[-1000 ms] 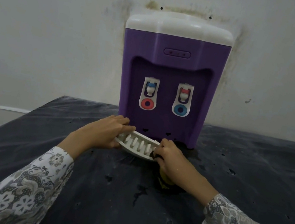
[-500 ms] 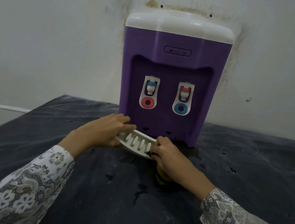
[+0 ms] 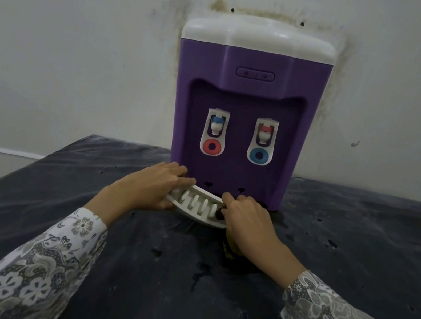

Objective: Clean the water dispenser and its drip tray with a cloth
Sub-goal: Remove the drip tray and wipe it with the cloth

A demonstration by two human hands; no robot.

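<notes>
A purple water dispenser (image 3: 247, 104) with a white top stands against the wall, two taps on its front. Just in front of its base, the white slotted drip tray (image 3: 197, 204) is tilted, held off the table. My left hand (image 3: 150, 191) grips the tray's left end, fingers over its back edge. My right hand (image 3: 246, 219) holds the tray's right end, with a dark and yellow cloth (image 3: 230, 246) tucked under the palm and mostly hidden. Two small slots show low on the dispenser's front, above the tray.
The dispenser sits on a dark, dusty table cover (image 3: 358, 241) with wet spots in front of the tray. A stained white wall (image 3: 70, 36) is behind. The table's left edge drops off near the left side of the view.
Both hands have shifted the tray slightly toward the dispenser's base, and my right hand has slid a little left along the tray's right end.
</notes>
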